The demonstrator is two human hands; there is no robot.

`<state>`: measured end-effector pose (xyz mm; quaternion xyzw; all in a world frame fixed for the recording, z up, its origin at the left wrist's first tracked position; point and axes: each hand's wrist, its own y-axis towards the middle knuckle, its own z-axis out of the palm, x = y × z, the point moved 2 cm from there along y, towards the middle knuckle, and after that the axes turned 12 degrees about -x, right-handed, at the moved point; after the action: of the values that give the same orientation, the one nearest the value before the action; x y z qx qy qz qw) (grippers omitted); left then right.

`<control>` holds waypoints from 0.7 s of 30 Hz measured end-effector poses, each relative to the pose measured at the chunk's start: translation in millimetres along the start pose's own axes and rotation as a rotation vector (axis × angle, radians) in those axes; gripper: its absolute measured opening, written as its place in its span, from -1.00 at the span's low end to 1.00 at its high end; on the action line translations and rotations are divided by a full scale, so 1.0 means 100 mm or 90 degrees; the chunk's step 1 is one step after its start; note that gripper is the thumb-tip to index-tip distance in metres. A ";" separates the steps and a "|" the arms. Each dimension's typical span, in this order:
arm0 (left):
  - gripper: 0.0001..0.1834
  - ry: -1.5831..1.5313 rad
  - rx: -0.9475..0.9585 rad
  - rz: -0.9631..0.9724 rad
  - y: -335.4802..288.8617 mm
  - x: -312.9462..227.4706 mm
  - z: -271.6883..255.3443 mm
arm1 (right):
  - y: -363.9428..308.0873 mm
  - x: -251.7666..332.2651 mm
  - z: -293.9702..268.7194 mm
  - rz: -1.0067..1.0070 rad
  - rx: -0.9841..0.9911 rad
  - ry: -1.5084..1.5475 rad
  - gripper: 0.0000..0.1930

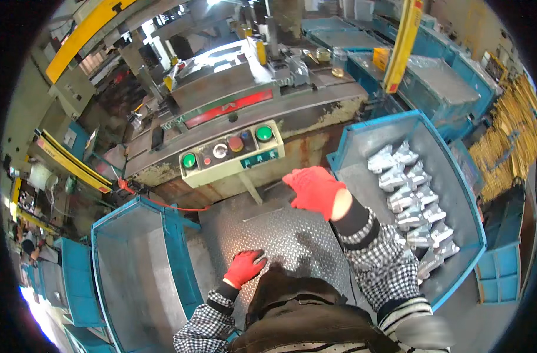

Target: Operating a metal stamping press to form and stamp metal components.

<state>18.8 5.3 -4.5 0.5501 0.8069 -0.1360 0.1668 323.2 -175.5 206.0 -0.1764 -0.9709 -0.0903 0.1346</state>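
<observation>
Nearest in the head view is the wearer's dark clothing (298, 329) at 6 o'clock, with checked sleeves either side. The right hand (318, 191), red-gloved, is just off centre toward 4 o'clock, between the panel (233, 152) and the right bin (436, 150). Its fingers point toward 9 o'clock; no part shows in it, but I cannot tell whether the fingers are together or apart underneath. The left hand (245, 269), also red-gloved with dark fingertips, is near 7 o'clock, in front of the tread plate (268, 232). Its fingers curl out of sight, so its grip cannot be told either.

The metal parts (405, 200) lie in the right bin, toward 3 and 4 o'clock, in rows close together. They look like bare castings: probably stiff, fairly heavy for their size, not fragile, yet slick where smooth and perhaps sharp at the edges. The thick middle of each seems the best hold, fingers clear of the thin ends; a straight lift should avoid catching neighbours.

The panel, with green buttons near its ends, sits at 10 o'clock below the press (221, 97). The left bin (136, 265) stands at 8 o'clock.
</observation>
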 end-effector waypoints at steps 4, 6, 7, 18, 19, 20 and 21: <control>-0.35 -0.196 0.233 -0.156 -1.34 -0.59 1.82 | -0.67 0.31 -0.18 -0.229 -0.149 -0.049 -0.51; -0.36 -0.212 0.251 -0.141 -0.80 -0.33 1.94 | -0.80 0.33 -0.52 -0.285 -0.187 -0.070 -0.55; -0.36 -0.206 0.220 -0.134 -0.37 -0.08 1.91 | -0.67 0.24 -0.51 -0.288 -0.177 -0.072 -0.55; -0.38 -0.160 0.188 -0.050 2.08 1.62 1.04 | 0.91 -0.71 0.04 -0.073 -0.048 -0.044 -0.55; -0.38 -0.162 0.194 -0.046 2.18 1.66 1.02 | 0.95 -0.79 0.06 -0.057 -0.046 -0.039 -0.55; -0.39 -0.165 0.197 -0.042 2.28 1.66 1.02 | 0.96 -0.89 0.08 -0.042 -0.043 -0.038 -0.55; -0.39 -0.168 0.201 -0.038 2.37 1.65 1.03 | 0.96 -0.96 0.09 -0.031 -0.043 -0.040 -0.55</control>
<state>196.2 187.3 -175.0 0.5225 0.7629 -0.3363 0.1785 442.7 -116.0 181.3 -0.1598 -0.9750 -0.1205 0.0959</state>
